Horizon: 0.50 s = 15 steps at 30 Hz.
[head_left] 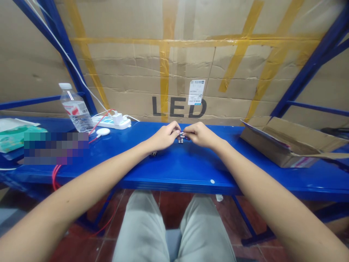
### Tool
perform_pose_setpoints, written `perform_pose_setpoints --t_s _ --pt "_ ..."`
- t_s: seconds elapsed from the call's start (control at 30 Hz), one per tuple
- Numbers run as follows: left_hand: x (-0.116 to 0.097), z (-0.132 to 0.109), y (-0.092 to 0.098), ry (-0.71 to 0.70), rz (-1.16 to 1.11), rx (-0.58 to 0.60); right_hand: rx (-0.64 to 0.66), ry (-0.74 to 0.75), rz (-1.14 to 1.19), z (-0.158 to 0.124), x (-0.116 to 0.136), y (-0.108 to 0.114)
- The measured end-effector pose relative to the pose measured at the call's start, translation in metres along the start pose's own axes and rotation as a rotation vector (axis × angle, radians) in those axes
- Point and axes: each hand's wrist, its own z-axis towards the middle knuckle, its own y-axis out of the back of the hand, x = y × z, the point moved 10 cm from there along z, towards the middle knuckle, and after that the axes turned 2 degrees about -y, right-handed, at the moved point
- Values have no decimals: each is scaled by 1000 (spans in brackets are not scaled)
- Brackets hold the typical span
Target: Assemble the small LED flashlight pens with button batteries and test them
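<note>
My left hand (165,136) and my right hand (201,134) meet above the middle of the blue table. Both are closed, pinching a small shiny metal piece (181,137) between their fingertips. It has several rounded silvery parts, but its exact kind is too small to make out. The fingers hide some of it. On the table below my left wrist lie some small dark and shiny pieces (154,154), partly covered by the hand.
An open cardboard box (272,149) stands on the right of the blue table (174,171). To the left are a water bottle (77,111), a white power strip (120,123), a round white charger (103,131), red cable and a green tissue pack (16,138). A large carton (131,80) walls the back.
</note>
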Motion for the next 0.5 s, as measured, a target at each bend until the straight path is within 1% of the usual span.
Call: perform_pose_setpoints --t_s 0.07,0.13,0.27,0.4,0.5 --pt "6 0 -4 52 -48 33 16 19 -17 0 3 -2" --pt "8 0 -4 54 -95 35 30 16 -24 0 4 -4" --pt "6 1 1 -10 -116 -23 70 -66 62 -1 -3 -9" --pt "-3 1 3 -87 -153 -41 91 -162 173 -1 -12 -9" --pt "-7 0 3 -84 -54 -33 59 -155 144 -1 -11 -5"
